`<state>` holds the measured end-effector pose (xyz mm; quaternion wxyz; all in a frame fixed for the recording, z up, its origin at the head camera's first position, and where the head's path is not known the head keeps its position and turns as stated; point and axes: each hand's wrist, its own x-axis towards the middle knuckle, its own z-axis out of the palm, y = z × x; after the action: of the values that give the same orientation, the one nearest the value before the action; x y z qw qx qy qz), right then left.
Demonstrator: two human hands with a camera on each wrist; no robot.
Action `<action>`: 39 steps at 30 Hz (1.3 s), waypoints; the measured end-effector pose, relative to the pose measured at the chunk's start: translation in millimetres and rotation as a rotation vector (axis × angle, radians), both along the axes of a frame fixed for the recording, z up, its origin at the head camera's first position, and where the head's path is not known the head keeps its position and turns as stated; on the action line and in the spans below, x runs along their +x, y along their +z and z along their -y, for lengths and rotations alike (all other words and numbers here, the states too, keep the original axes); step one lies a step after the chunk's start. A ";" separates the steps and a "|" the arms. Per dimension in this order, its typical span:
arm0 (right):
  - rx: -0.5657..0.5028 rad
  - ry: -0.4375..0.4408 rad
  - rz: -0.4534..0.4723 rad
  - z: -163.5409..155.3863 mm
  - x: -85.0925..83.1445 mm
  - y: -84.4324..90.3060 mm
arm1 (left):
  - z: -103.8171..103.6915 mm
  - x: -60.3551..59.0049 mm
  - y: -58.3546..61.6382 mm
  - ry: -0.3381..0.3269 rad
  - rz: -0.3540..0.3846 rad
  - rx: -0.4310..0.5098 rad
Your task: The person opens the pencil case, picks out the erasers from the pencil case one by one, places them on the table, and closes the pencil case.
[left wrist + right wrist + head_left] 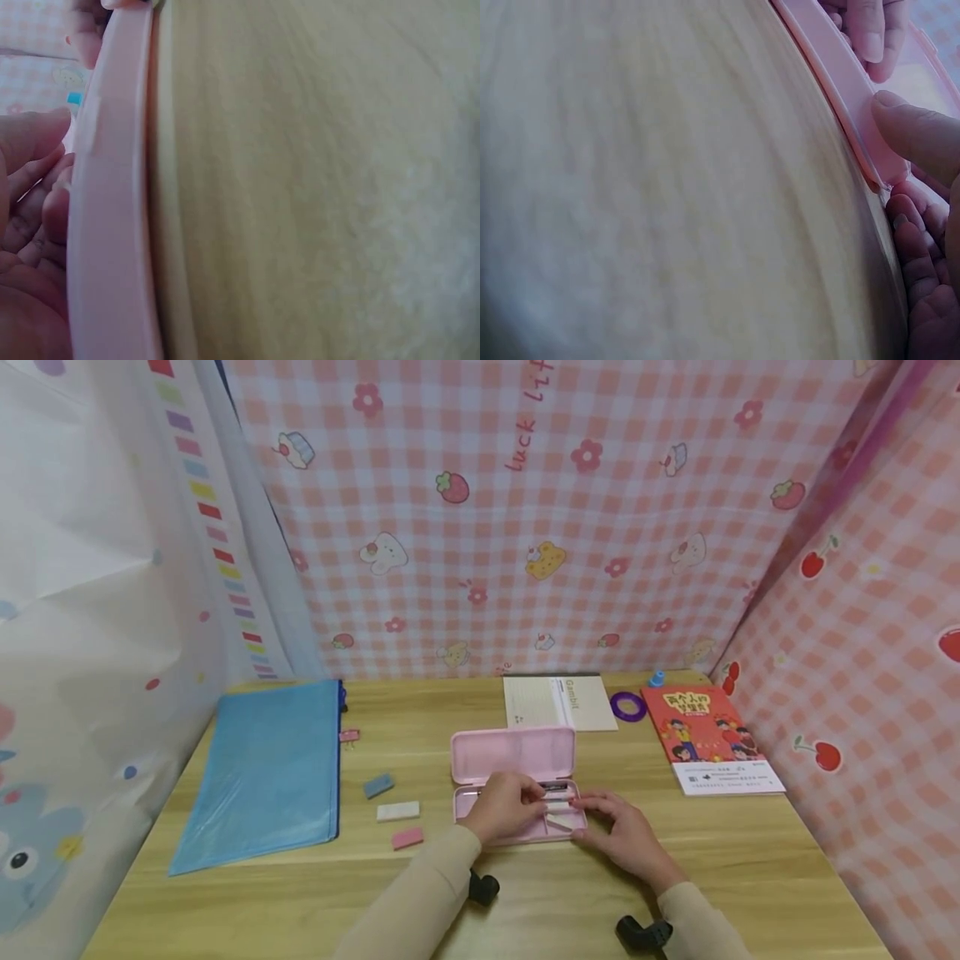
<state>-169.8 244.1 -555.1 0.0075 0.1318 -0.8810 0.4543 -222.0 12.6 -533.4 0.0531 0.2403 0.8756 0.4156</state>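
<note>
wooden desk point(750, 860); head view alone shows pencil case point(513, 754) lid open.

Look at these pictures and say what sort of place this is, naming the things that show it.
Probably a study desk in a curtained corner: a light wooden tabletop holds an open pink plastic pencil case, a red illustrated children's book and a blue zip document pouch, with pink checked cloth hung behind.

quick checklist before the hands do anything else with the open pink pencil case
1. Lid of the pencil case standing open: ok.
2. Left hand at the tray: ok.
3. Right hand at the tray's right end: ok.
4. Which item the fingers hold inside: cannot tell.
5. Three erasers lying apart from the case, to its left: ok.
6. Case flat on the table: ok.
</note>
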 end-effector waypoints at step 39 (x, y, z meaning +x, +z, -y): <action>0.021 -0.004 0.015 1.2 -0.1 0.5 | -4.5 -1.8 -1.8 -0.005 -0.115 -0.150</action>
<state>-169.9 242.9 -554.6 0.0003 0.1264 -0.8860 0.4460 -223.8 17.1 -535.2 0.0218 0.2613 0.9053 0.3342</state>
